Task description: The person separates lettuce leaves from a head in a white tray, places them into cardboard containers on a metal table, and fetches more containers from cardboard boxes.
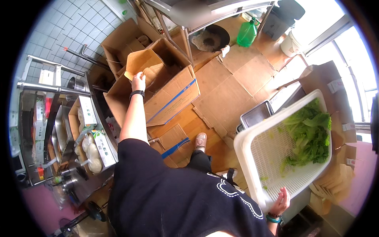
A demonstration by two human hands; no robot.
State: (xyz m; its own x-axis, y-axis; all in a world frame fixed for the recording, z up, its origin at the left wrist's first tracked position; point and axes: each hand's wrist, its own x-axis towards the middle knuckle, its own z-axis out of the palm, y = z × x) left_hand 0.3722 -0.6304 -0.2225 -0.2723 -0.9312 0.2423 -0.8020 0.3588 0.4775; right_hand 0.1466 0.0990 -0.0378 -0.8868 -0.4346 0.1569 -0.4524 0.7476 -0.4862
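My left hand (138, 81) reaches out over a large open cardboard box (174, 96) and grips a stack of kraft paper food boxes (152, 72), with one opened paper box (142, 60) on its far side. At the lower right, my right hand (280, 203) is by the near rim of a white plastic basket (247, 160); its fingers are close together, and whether they touch the rim is unclear. Green leafy lettuce (309, 133) lies in the basket, mostly towards its far right side.
On the left, a shelf rack (53, 86) holds metal trays and cartons (103, 148). Flattened cardboard (228, 94) covers part of the wood floor. A green plastic bottle (247, 33), a black pan (211, 38) and a white bucket (290, 44) stand beyond. More kraft boxes (334, 185) lie right of the basket.
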